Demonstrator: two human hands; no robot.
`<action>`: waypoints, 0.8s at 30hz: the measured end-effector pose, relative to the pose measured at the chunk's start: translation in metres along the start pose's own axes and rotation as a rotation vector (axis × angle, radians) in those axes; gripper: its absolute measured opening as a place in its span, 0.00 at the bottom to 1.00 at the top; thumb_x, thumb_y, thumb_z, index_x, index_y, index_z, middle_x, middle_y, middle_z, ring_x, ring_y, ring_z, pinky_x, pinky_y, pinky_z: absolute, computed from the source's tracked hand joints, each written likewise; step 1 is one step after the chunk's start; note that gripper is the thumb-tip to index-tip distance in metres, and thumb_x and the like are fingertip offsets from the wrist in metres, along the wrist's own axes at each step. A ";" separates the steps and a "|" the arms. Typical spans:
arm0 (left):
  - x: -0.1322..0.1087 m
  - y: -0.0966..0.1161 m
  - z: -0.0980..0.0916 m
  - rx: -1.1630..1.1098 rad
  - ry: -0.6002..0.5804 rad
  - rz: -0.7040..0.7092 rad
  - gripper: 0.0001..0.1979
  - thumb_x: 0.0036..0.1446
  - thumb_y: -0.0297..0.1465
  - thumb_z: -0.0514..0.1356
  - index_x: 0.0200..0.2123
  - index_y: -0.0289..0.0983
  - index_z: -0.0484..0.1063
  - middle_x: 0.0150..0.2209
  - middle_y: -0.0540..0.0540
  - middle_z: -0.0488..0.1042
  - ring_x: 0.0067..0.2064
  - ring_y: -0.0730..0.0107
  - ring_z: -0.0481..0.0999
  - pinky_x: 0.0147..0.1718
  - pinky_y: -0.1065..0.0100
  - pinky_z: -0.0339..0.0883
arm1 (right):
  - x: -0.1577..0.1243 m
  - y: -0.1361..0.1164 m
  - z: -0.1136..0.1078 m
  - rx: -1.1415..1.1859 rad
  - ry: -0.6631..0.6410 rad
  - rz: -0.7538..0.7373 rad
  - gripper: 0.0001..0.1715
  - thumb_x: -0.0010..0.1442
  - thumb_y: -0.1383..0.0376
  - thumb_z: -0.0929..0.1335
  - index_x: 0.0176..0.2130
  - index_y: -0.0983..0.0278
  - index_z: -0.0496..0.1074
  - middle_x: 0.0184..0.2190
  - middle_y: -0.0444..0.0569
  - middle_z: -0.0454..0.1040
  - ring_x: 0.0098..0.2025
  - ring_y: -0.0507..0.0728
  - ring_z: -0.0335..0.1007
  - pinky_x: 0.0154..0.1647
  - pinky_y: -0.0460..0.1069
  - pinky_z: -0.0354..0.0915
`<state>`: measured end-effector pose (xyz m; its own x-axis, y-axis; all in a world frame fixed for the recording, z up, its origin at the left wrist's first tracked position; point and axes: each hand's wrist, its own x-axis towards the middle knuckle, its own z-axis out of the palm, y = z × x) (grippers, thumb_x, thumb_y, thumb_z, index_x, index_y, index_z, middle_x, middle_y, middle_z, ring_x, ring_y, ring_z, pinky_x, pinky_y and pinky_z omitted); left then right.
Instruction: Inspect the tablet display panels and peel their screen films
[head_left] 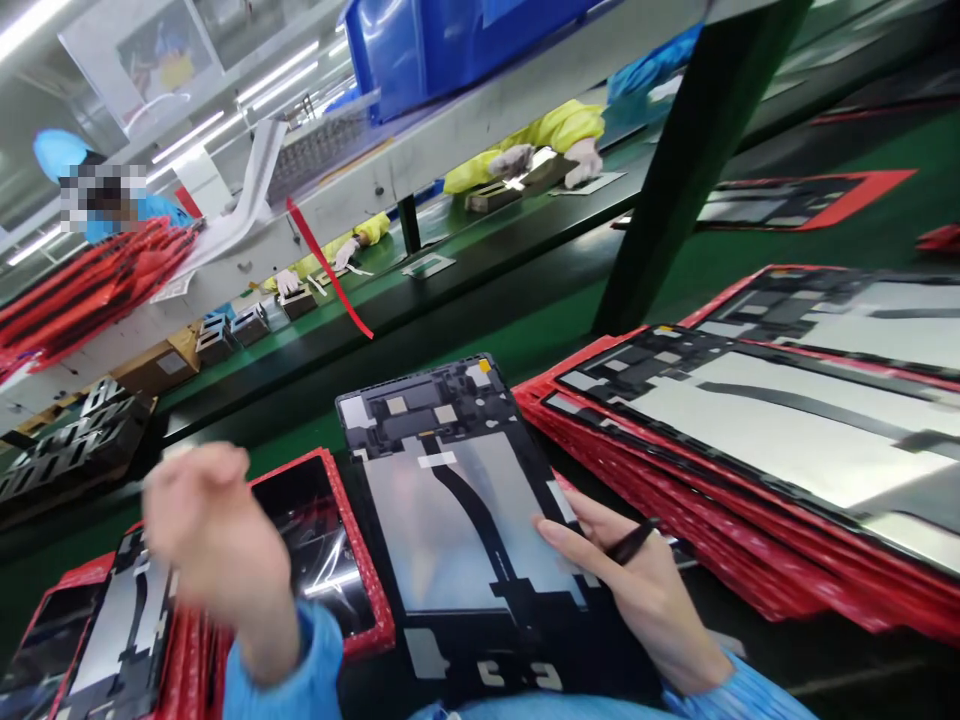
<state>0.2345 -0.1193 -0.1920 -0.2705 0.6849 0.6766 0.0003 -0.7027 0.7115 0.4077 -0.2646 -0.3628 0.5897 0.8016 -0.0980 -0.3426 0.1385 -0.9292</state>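
A flat tablet-like panel [480, 520] is tilted up in front of me, its inner side showing a silvery sheet, a black ribbon cable and small white tapes. My right hand [637, 590] grips its right edge, thumb on the face, with a dark pen-like tool [631, 541] between the fingers. Raised at the left, my left hand [217, 540] is blurred by motion and apart from the panel; its fingers look curled, but whether anything is in them is unclear. Behind that hand lies a dark glossy screen [322, 550] in a red padded sleeve.
Similar panels [795, 410] are stacked with red sleeves at the right; another stack [120, 630] stands at the lower left. A green post [667, 170] rises behind. Across the line, people in yellow sleeves [555, 130] work under a shelf with a blue bin [457, 50].
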 end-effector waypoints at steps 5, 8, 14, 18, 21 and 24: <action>0.009 -0.084 0.087 0.066 -0.291 -0.491 0.13 0.41 0.28 0.67 0.34 0.35 0.71 0.32 0.46 0.74 0.33 0.69 0.73 0.32 0.69 0.64 | -0.007 -0.011 -0.005 -0.021 0.083 0.044 0.33 0.46 0.49 0.74 0.45 0.67 0.75 0.24 0.48 0.70 0.23 0.52 0.62 0.20 0.44 0.61; 0.003 -0.119 0.129 0.055 -0.362 -0.571 0.15 0.41 0.28 0.68 0.35 0.34 0.71 0.36 0.40 0.76 0.32 0.69 0.74 0.34 0.67 0.66 | -0.007 -0.006 -0.017 -0.009 0.056 0.060 0.35 0.46 0.51 0.75 0.50 0.66 0.73 0.24 0.48 0.70 0.25 0.54 0.65 0.22 0.45 0.64; -0.007 -0.132 0.150 -0.041 -0.349 -0.561 0.05 0.50 0.29 0.62 0.29 0.32 0.75 0.30 0.42 0.77 0.37 0.67 0.77 0.39 0.67 0.65 | -0.003 0.002 -0.030 0.010 0.095 0.062 0.32 0.46 0.51 0.74 0.46 0.65 0.74 0.20 0.45 0.64 0.25 0.56 0.65 0.21 0.46 0.64; -0.012 -0.138 0.138 -0.103 -0.285 -0.582 0.07 0.50 0.29 0.62 0.32 0.31 0.77 0.29 0.43 0.78 0.36 0.67 0.77 0.39 0.67 0.65 | -0.004 -0.010 -0.021 0.024 0.182 0.028 0.28 0.47 0.48 0.73 0.41 0.65 0.74 0.21 0.44 0.64 0.23 0.51 0.60 0.20 0.43 0.61; -0.013 -0.141 0.133 -0.148 -0.248 -0.620 0.07 0.48 0.27 0.64 0.33 0.31 0.77 0.29 0.43 0.78 0.35 0.68 0.77 0.39 0.67 0.64 | -0.004 -0.016 -0.017 0.007 0.151 0.045 0.28 0.44 0.47 0.74 0.37 0.66 0.74 0.24 0.46 0.68 0.24 0.51 0.61 0.22 0.43 0.62; -0.013 -0.141 0.133 -0.196 -0.230 -0.672 0.07 0.46 0.25 0.64 0.32 0.31 0.76 0.27 0.44 0.78 0.33 0.70 0.77 0.40 0.67 0.64 | -0.005 -0.016 -0.017 -0.014 0.162 0.033 0.28 0.45 0.46 0.73 0.37 0.66 0.75 0.23 0.46 0.67 0.24 0.51 0.61 0.20 0.43 0.61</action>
<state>0.3656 -0.0037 -0.2758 0.0568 0.9879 0.1441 -0.2724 -0.1235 0.9542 0.4227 -0.2803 -0.3530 0.6890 0.7010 -0.1839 -0.3542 0.1044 -0.9293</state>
